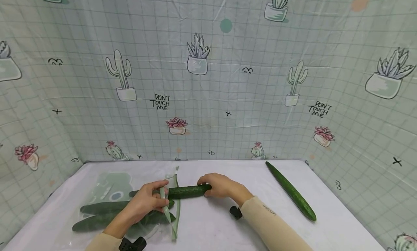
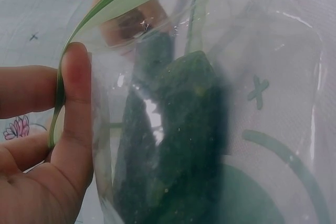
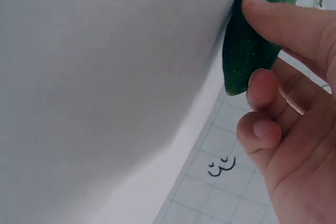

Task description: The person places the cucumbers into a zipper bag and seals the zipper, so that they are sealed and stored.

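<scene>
A clear zip bag (image 1: 110, 180) with green print and a green-edged mouth lies on the left of the table, its opening facing right. My left hand (image 1: 144, 202) pinches the edge of that mouth between thumb and fingers, as the left wrist view shows. Inside the bag lie two cucumbers (image 1: 94, 208), seen through the film. Another cucumber (image 1: 189, 192) passes through the opening, its left part inside the bag. Around its right end my right hand (image 1: 219, 186) curls; thumb and fingers grip it in the right wrist view.
On the right of the white table (image 1: 247, 182) a loose cucumber (image 1: 291, 191) lies at a slant. A grid-patterned curtain (image 1: 208, 88) with cactus prints stands behind the table and along both sides.
</scene>
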Demonstrator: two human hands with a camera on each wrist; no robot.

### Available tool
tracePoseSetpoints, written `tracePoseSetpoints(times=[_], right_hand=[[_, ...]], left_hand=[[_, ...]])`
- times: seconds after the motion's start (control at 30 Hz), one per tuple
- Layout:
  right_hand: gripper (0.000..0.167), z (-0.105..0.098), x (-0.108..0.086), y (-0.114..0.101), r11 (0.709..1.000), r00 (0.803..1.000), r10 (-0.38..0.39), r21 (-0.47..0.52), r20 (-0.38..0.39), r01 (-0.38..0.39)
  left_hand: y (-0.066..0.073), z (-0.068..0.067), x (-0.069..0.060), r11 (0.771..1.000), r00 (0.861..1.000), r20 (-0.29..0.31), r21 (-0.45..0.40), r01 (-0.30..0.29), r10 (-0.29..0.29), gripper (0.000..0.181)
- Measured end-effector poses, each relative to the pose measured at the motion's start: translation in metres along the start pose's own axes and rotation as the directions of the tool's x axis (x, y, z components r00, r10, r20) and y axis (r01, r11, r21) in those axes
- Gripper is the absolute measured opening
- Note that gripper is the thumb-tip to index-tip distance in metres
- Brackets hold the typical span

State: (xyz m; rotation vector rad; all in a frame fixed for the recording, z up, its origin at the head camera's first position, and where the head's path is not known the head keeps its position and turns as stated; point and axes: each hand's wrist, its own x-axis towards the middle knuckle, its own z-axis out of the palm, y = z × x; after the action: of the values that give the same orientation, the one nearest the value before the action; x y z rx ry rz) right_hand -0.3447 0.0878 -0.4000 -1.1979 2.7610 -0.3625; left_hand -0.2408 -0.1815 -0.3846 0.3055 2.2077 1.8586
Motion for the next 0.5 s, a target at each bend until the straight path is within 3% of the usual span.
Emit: tracePoseSetpoints(times=[0.23,0.5], right_hand=[[0.031,0.005,0.000,0.006,0.998,0.996,-0.069,-0.004,-0.064,0.068],[0.029,0.004,0.005,-0.006,0.987,0.980,-0.157,-0.045,-0.121,0.152]], left_hand=[[0.001,0.001,-0.001,1.000,1.000,-0.004,0.007,-0.001,0.001,0.071],[0.001,-0.001,0.001,1.000,1.000,-0.022,0.003,0.003,-0.003,0.070]])
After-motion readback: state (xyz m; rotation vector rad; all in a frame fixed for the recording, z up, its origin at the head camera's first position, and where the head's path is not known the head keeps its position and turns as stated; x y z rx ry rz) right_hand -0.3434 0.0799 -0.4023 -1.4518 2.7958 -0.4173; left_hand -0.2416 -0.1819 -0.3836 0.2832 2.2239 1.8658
